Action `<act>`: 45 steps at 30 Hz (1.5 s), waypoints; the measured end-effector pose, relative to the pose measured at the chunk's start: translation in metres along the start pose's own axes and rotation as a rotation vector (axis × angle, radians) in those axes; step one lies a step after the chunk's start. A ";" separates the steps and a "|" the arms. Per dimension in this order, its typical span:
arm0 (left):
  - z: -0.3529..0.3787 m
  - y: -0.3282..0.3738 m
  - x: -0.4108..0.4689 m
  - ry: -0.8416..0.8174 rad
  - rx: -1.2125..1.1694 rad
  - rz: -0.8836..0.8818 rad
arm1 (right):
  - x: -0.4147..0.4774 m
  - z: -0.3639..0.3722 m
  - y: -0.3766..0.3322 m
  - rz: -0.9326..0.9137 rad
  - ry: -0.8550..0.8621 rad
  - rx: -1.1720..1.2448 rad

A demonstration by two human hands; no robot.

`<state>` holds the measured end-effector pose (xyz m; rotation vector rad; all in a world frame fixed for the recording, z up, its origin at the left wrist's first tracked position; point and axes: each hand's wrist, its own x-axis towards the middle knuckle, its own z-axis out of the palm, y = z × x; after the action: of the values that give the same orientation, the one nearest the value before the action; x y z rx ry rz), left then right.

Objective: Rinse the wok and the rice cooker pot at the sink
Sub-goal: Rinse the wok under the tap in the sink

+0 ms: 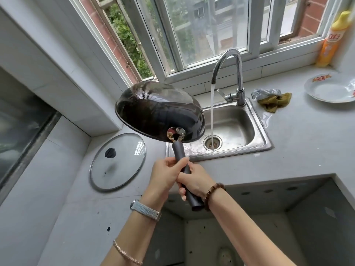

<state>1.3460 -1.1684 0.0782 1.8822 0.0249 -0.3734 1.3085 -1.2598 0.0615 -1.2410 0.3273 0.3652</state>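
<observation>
Far to the left on the table (73, 208), a glass lid (117, 162) lay flat with its dark knob showing. My left forearm reached up from below, a watch (146, 210) on the wrist, and my left grip (165, 175) was curled round the upper part of the handle (179, 152), thumb laid across it. Above that, the wok (159, 112) hung in the air, tipped over so that its wet black underside faced me; it sat over the left end of the sink and the table edge beside it. I could not see inside the wok. My right grip (194, 183) was wrapped round the lower handle, pressed against the left one, a bead bracelet (213, 196) on that wrist.

Right of the wok lay the steel sink (266, 139). Water (212, 116) ran from the curved tap (232, 73) straight down into the drain (212, 144), just beside the wok's rim and not touching it, and the basin floor was wet. Past the tap, a steel scourer (265, 92) and a yellow-green cloth (276, 102) lay bunched together on the table. Farther right stood a white plate (330, 89) with a red pattern on its rim, and a yellow bottle (332, 39) stood upright in the window corner.
</observation>
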 end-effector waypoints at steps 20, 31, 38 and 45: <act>-0.006 0.026 -0.020 0.083 0.064 0.128 | -0.021 0.003 -0.019 -0.158 -0.091 0.008; -0.010 0.024 -0.022 0.100 0.105 0.155 | -0.023 0.006 -0.019 -0.169 -0.119 0.019; -0.010 0.021 -0.020 0.095 0.119 0.122 | -0.023 0.007 -0.016 -0.147 -0.115 0.014; -0.007 0.015 -0.019 0.087 0.111 0.097 | -0.022 0.004 -0.013 -0.115 -0.108 0.000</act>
<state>1.3324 -1.1642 0.0988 2.0002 -0.0289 -0.2302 1.2946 -1.2616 0.0837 -1.2292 0.1621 0.3318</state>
